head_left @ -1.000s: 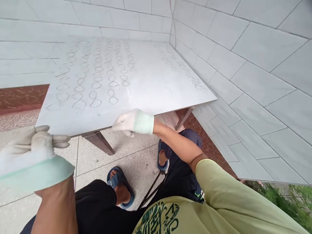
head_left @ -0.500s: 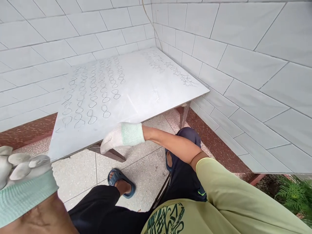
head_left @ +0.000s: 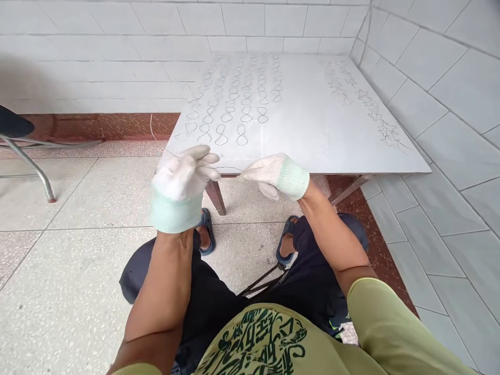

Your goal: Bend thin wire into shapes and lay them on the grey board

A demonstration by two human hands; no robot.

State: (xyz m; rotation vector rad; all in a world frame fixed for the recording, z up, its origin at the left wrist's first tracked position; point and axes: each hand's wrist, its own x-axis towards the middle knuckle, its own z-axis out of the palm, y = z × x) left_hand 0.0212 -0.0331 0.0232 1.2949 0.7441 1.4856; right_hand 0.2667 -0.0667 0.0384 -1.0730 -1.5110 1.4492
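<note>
A thin dark wire (head_left: 227, 167) spans the short gap between my two gloved hands, just in front of the table's near edge. My left hand (head_left: 180, 174), in a white glove with a pale green cuff, has its fingers curled round the wire, and a thin end sticks out on its left side. The fingertips of my right hand (head_left: 273, 174), gloved alike, pinch the other part of the wire. Figure-eight wire shapes (head_left: 242, 134) lie in rows on the left of the white tabletop (head_left: 304, 140). Star-shaped pieces (head_left: 367, 101) lie in a line on its right.
White tiled walls (head_left: 244, 21) meet behind the table at the right. A chair's metal leg (head_left: 39, 174) stands on the speckled floor (head_left: 78, 276) at the left. A pale thin strand (head_left: 152, 127) rises near the table's left edge. My sandalled feet are below the table edge.
My view has turned left. My left hand has come in from the far left towards my right hand, and the wire now shows between them.
</note>
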